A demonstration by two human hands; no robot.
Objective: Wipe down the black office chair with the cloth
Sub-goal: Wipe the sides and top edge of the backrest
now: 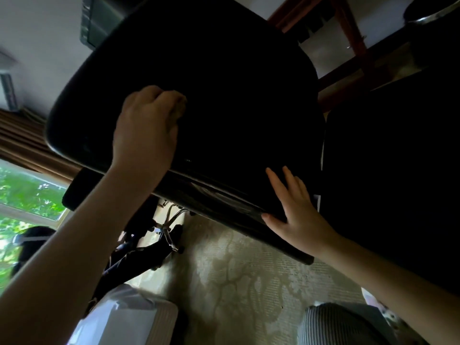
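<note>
1. Left hand [149, 120] is curled, seemingly bunching a dull cloth [181, 107] against the backrest of the black office chair [224, 83].
2. Right hand [296, 210], fingers straight, rests flat on its lower edge, holding nothing.
3. Wiping the backrest looks underway; the next move calls for a sweep of the cloth across toward the right hand.

White wall [37, 33] fills the upper left. Brown curtain [22, 143] hangs at the left edge, above a window [27, 195] showing green foliage in daylight. Pale patterned carpet [236, 270] covers the floor at bottom centre. Reddish wooden frame [348, 33] stands upper right. Dark panel [99, 21] sits against the wall, top left. Interior dim.
</note>
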